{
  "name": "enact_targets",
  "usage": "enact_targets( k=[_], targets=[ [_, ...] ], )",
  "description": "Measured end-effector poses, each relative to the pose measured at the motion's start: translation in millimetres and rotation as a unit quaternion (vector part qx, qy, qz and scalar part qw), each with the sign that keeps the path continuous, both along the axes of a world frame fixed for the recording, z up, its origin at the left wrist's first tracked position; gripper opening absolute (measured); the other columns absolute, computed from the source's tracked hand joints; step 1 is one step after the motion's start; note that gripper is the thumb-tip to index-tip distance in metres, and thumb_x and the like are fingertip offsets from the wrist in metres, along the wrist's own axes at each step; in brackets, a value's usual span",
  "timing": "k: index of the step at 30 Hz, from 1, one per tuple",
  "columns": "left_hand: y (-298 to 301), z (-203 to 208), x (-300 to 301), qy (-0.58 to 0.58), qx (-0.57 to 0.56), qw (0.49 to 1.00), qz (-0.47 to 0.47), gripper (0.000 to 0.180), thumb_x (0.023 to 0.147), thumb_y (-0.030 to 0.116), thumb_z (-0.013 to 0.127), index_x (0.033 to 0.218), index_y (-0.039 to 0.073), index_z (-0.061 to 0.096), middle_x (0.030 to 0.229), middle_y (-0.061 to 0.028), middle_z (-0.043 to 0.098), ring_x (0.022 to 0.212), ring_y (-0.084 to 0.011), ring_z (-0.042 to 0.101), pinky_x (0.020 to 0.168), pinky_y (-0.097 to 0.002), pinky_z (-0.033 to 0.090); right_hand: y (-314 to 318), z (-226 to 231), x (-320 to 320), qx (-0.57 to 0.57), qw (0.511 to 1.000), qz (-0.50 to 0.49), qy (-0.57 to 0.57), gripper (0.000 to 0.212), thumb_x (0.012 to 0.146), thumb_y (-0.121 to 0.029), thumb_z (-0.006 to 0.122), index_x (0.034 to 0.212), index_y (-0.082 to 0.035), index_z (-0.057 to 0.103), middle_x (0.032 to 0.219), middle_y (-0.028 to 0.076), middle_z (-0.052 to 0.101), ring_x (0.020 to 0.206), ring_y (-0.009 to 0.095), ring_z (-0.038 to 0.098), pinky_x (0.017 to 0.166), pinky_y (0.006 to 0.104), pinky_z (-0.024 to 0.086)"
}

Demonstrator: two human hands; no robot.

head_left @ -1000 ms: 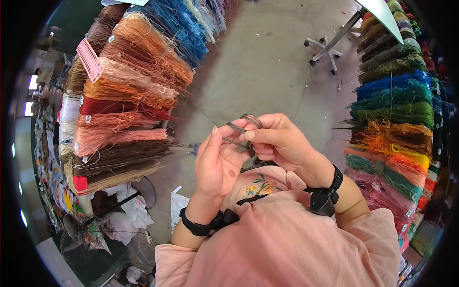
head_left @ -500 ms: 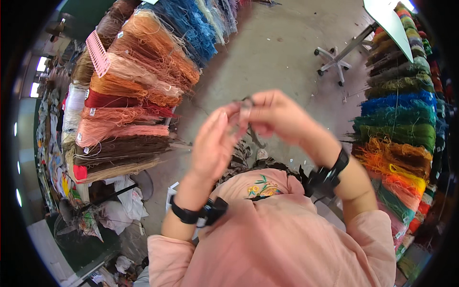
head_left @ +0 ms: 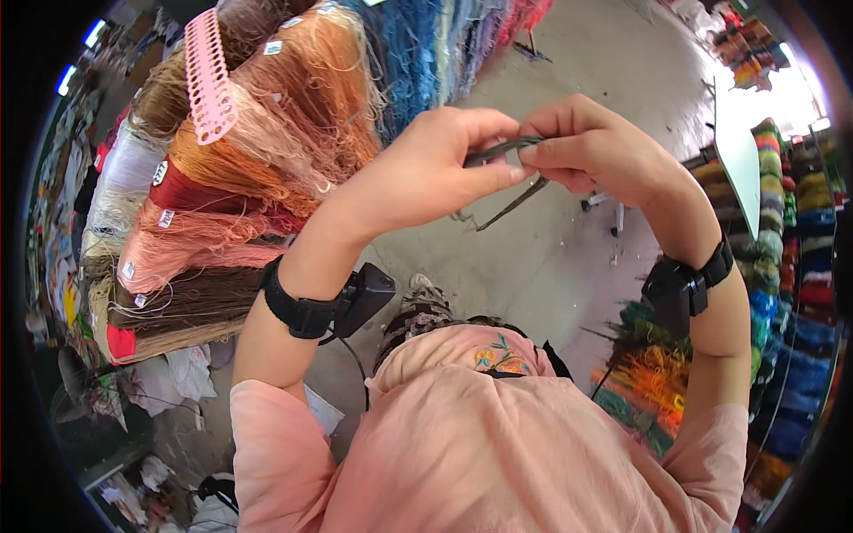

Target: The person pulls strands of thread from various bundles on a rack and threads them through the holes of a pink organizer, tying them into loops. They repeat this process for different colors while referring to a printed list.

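Note:
Both hands meet at chest height in front of me, out over the floor. A dark grey-green bundle of thread (head_left: 503, 149) runs between them, with a loose end hanging below the fingers. My left hand (head_left: 426, 164) has its fingers and thumb closed around one part of the bundle. Fingertips of my right hand (head_left: 591, 142) pinch the bundle right beside the left fingers. Black straps with small boxes sit on both of my forearms.
To my left hang thick skeins of coloured thread (head_left: 302, 98), with a pink perforated card (head_left: 207, 84) on them. More coloured skeins (head_left: 653, 382) are on the right. A white-topped table (head_left: 737, 160) on a wheeled stand is at the far right.
Both hands have moved up and away from my body, still together on the thread. My view has turned, bringing the left skeins closer and the wheeled table further right.

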State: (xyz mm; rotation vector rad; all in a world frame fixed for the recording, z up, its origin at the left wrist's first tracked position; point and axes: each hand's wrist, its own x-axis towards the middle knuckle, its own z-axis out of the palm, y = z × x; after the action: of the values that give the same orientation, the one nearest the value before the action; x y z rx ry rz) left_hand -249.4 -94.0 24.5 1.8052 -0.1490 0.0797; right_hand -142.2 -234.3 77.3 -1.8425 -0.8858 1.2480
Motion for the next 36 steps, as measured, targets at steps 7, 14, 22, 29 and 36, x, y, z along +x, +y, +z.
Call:
enact_targets(
  k=[7,14,22,29,36],
  targets=[
    [57.2,11.2,-8.5,0.028,-0.033,0.997,0.065,0.014,0.078,0.013,0.055,0.079,0.000,0.061,0.059,0.0052,0.049,0.057,-0.0006,0.039,0.049,-0.0177,0.033,59.2,-0.4,11.6,0.102,0.993,0.027,0.052,0.009,0.074,-0.011,0.054,0.067,-0.005,0.054,0.052,-0.007,0.040,0.045,0.001,0.032,0.039,0.0166,0.022],
    [66.6,-1.4,-52.5,-0.063,0.139,0.968,0.199,0.012,0.073,0.012,0.056,0.072,0.000,0.058,0.058,-0.0115,0.051,0.054,-0.0210,0.051,0.049,-0.0283,0.038,94.7,-50.0,6.1,0.122,0.978,0.166,0.046,0.016,0.076,-0.010,0.056,0.089,-0.001,0.057,0.072,-0.001,0.056,0.056,0.005,0.049,0.047,0.0161,0.038],
    [78.0,7.8,-51.5,0.052,0.107,0.928,0.352,0.015,0.076,0.011,0.050,0.067,0.000,0.055,0.058,-0.0138,0.051,0.053,-0.0246,0.051,0.048,-0.0320,0.039,152.4,-53.3,4.0,0.121,0.948,0.197,0.218,0.017,0.079,-0.004,0.051,0.095,0.001,0.054,0.080,0.006,0.058,0.058,0.010,0.056,0.049,0.0191,0.045],
    [104.2,18.7,-18.6,0.113,0.072,0.913,0.385,0.011,0.077,0.011,0.054,0.074,0.001,0.058,0.061,-0.0064,0.055,0.056,-0.0143,0.051,0.052,-0.0239,0.039,188.0,-51.9,67.3,0.245,0.918,0.296,0.102,0.008,0.078,-0.002,0.051,0.082,0.004,0.055,0.070,0.006,0.056,0.054,0.008,0.053,0.043,0.0197,0.042],
    [109.5,-18.1,-53.6,0.011,-0.114,0.703,0.702,0.014,0.081,0.012,0.049,0.088,0.001,0.054,0.080,-0.0064,0.058,0.069,-0.0144,0.056,0.058,-0.0248,0.044,216.5,-59.2,120.7,0.258,0.741,0.120,0.609,0.006,0.079,-0.008,0.048,0.083,-0.002,0.047,0.073,0.011,0.053,0.058,0.018,0.053,0.051,0.0266,0.045]
  ],
)
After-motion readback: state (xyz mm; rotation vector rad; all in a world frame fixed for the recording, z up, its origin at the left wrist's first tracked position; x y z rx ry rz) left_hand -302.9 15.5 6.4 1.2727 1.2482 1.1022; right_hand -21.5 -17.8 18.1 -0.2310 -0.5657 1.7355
